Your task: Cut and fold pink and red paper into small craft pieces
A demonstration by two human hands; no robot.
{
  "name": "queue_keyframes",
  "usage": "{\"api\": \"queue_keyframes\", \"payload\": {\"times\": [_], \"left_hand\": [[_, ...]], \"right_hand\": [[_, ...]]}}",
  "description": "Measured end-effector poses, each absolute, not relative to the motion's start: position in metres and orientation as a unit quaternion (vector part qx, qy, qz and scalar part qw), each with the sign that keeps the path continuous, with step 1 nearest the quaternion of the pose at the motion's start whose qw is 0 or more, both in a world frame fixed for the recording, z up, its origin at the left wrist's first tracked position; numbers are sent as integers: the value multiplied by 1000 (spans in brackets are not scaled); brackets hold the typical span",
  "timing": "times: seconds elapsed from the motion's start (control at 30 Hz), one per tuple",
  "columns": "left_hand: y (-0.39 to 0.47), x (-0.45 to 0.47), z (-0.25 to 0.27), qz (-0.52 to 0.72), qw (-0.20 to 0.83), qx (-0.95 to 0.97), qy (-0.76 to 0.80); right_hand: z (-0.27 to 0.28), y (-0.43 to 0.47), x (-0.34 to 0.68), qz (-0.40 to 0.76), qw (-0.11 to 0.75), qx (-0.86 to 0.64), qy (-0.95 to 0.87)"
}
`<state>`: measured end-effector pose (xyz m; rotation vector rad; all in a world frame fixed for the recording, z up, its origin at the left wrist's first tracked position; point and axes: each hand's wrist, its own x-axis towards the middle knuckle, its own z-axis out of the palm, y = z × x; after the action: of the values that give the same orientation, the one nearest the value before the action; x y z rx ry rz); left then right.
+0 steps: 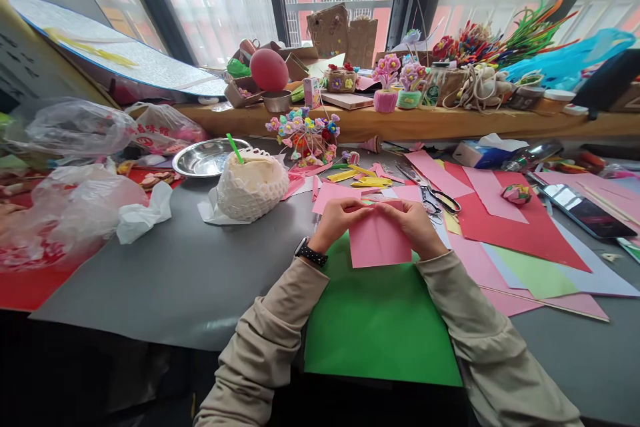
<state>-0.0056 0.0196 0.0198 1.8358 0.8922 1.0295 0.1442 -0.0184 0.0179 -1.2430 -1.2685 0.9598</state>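
A pink sheet of paper [381,243] hangs from both of my hands, pinched along its far edge, with a faint crease down its middle. My left hand [339,219] is closed on the left part of that edge, a watch on its wrist. My right hand [415,221] pinches the right part, and the thumbs nearly meet in the centre. Below lies a green sheet of paper [380,327] on the grey table. Scissors [440,197] with black handles rest just past my right hand. Yellow paper strips [367,178] lie beyond my fingers.
A wrapped coconut [253,183] with a green straw stands left, by a metal plate [205,159]. Coloured paper sheets, a red one [505,223] among them, and a phone [585,208] lie right. A bunch of small craft flowers [306,137] stands ahead, before the crowded wooden ledge [345,121].
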Motion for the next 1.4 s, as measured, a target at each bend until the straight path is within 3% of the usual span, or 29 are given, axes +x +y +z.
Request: {"api": "queue_keyframes", "payload": {"times": [0.17,0.37,0.57,0.87,1.07,1.4], "left_hand": [[21,-5,21,412,427,715,369],[19,-7,23,439,489,630,414],[19,-5,20,450,501,627,393],[19,-5,22,440,498,657,356],[18,-5,21,415,487,686,346],[20,-10,27,492,436,653,378]], "right_hand": [[20,-19,146,397,537,-539,-513],[22,-16,151,491,552,-470,-483],[23,-19,145,428,463,-499,-595],[24,-20,149,319,471,-548,-613],[29,-22,147,335,472,-526,-624],[27,-21,153,308,465,-544,-627]]}}
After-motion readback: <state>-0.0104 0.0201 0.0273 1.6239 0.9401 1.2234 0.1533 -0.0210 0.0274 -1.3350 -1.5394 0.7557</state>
